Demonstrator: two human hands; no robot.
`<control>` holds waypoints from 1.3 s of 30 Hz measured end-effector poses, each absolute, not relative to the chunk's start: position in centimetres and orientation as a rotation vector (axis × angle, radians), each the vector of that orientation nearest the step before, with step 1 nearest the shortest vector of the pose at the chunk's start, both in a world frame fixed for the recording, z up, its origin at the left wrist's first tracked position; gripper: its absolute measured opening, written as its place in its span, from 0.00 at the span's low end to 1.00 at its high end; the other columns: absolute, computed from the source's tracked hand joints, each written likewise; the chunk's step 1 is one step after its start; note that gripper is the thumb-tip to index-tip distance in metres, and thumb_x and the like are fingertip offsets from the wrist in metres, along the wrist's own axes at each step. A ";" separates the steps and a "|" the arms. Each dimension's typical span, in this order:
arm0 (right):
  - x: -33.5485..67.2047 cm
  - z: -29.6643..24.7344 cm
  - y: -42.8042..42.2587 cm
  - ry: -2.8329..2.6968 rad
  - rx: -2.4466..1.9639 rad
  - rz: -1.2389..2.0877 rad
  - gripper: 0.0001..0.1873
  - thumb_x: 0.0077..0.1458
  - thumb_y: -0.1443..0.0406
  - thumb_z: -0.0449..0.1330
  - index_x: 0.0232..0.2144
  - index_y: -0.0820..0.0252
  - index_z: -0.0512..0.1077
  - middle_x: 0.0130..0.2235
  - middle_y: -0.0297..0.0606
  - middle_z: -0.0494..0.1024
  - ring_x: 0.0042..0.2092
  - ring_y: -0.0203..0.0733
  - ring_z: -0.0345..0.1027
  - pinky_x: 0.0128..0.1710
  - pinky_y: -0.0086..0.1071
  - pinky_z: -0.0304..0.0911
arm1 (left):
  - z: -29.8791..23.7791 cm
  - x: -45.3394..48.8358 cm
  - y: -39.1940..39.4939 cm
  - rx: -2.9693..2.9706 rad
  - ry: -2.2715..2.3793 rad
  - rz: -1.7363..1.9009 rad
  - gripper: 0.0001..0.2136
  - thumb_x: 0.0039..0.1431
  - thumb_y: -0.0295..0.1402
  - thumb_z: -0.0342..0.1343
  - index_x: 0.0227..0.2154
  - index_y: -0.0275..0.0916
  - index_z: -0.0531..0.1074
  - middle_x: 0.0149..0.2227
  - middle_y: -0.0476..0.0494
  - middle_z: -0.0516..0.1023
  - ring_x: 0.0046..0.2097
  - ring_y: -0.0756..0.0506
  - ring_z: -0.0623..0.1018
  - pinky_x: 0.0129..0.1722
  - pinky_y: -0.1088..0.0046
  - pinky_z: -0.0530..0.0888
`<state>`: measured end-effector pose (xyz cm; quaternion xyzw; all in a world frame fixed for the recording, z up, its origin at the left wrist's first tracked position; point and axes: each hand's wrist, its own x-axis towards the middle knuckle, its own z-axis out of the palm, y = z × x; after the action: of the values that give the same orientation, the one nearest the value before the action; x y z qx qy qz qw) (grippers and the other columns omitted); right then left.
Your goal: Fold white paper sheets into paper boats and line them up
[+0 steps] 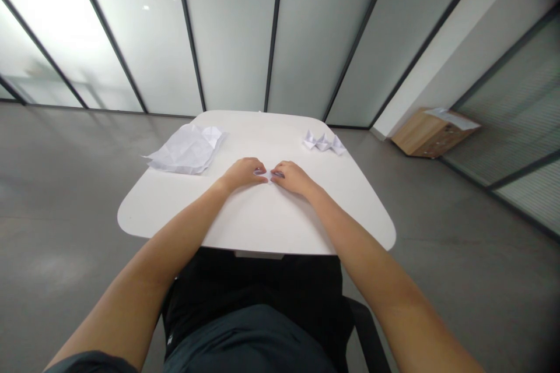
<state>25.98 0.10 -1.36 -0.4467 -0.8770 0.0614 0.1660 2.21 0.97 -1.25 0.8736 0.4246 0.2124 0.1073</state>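
Both my hands rest side by side on the middle of a white table. My left hand and my right hand have their fingers curled and pressed down on a small piece of white paper, which is mostly hidden under the fingertips. A pile of crumpled white sheets lies at the table's far left. Several small folded paper shapes sit in a row at the far right.
The table has rounded corners and stands on a grey floor. Frosted glass panels with dark frames run behind it. A wooden box with paper on top sits on the floor at the right. A black chair arm shows beside my lap.
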 end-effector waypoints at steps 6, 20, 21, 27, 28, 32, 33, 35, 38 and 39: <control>26.5 -1.2 -0.2 -2.503 -1.220 0.238 0.20 0.63 0.58 0.67 0.54 0.59 0.81 0.54 0.46 0.82 0.56 0.49 0.74 0.60 0.38 0.62 | -1.6 1.7 1.2 2.650 1.087 0.674 0.23 0.58 0.51 0.67 0.50 0.42 0.82 0.51 0.38 0.83 0.54 0.37 0.79 0.57 0.63 0.72; 26.5 -1.5 0.1 -2.255 -1.131 0.436 0.25 0.62 0.60 0.67 0.60 0.58 0.76 0.59 0.47 0.80 0.58 0.50 0.75 0.62 0.42 0.65 | -0.7 1.3 1.0 2.574 1.271 0.655 0.21 0.73 0.48 0.47 0.52 0.46 0.82 0.48 0.43 0.86 0.47 0.40 0.82 0.49 0.70 0.72; 26.5 -1.5 0.0 -2.252 -1.107 0.451 0.25 0.62 0.60 0.67 0.60 0.58 0.76 0.59 0.47 0.80 0.58 0.51 0.75 0.61 0.42 0.65 | -0.6 1.2 1.0 2.569 1.279 0.657 0.21 0.74 0.47 0.46 0.51 0.45 0.82 0.48 0.43 0.86 0.48 0.41 0.82 0.48 0.70 0.71; 26.3 -1.8 0.1 -2.171 -1.091 0.489 0.19 0.68 0.55 0.60 0.53 0.57 0.80 0.50 0.42 0.85 0.49 0.46 0.78 0.51 0.35 0.67 | -1.1 1.3 1.1 2.531 1.248 0.701 0.25 0.75 0.49 0.41 0.41 0.41 0.83 0.39 0.42 0.85 0.40 0.42 0.79 0.40 0.71 0.68; 26.2 -1.9 0.1 -2.149 -1.114 0.470 0.18 0.69 0.54 0.58 0.50 0.57 0.82 0.47 0.41 0.86 0.45 0.45 0.78 0.48 0.33 0.67 | -1.2 1.4 1.2 2.528 1.219 0.702 0.26 0.74 0.49 0.42 0.38 0.40 0.82 0.35 0.43 0.84 0.37 0.43 0.78 0.38 0.71 0.66; 25.9 -2.2 0.3 -2.112 -1.199 0.350 0.20 0.70 0.56 0.55 0.36 0.59 0.82 0.32 0.36 0.83 0.34 0.40 0.70 0.38 0.31 0.60 | -1.5 1.5 1.1 2.527 1.122 0.681 0.21 0.65 0.51 0.57 0.32 0.37 0.80 0.28 0.48 0.77 0.30 0.47 0.72 0.33 0.71 0.62; 25.9 -2.3 0.3 -2.100 -1.205 0.342 0.19 0.70 0.57 0.55 0.35 0.60 0.82 0.31 0.36 0.82 0.32 0.39 0.69 0.37 0.31 0.59 | -1.5 1.6 1.1 2.512 1.127 0.699 0.18 0.63 0.50 0.59 0.34 0.37 0.81 0.28 0.49 0.76 0.30 0.48 0.71 0.33 0.72 0.62; 25.8 -2.3 0.3 -2.061 -1.203 0.353 0.17 0.69 0.58 0.56 0.35 0.60 0.81 0.31 0.35 0.81 0.32 0.39 0.68 0.36 0.31 0.57 | -1.6 1.8 1.0 2.439 1.167 0.785 0.17 0.62 0.46 0.61 0.45 0.39 0.82 0.27 0.51 0.75 0.30 0.48 0.71 0.34 0.72 0.63; 25.7 -2.1 0.3 -1.984 -1.222 0.383 0.15 0.68 0.60 0.56 0.36 0.59 0.81 0.33 0.36 0.82 0.34 0.40 0.70 0.39 0.32 0.60 | -1.5 2.1 0.8 2.224 1.205 0.951 0.24 0.61 0.42 0.62 0.59 0.42 0.76 0.27 0.53 0.74 0.30 0.48 0.72 0.35 0.73 0.66; 25.7 -2.1 0.3 -1.956 -1.240 0.394 0.14 0.67 0.61 0.56 0.36 0.59 0.80 0.34 0.37 0.82 0.34 0.41 0.70 0.40 0.32 0.61 | -1.5 2.3 0.7 2.120 1.197 1.001 0.26 0.60 0.42 0.62 0.60 0.41 0.75 0.27 0.53 0.74 0.30 0.48 0.74 0.35 0.73 0.68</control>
<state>25.66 0.27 -2.09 -0.4871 -0.7682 0.1547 0.3856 2.27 0.71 -1.49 0.7794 0.4401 0.3679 0.2519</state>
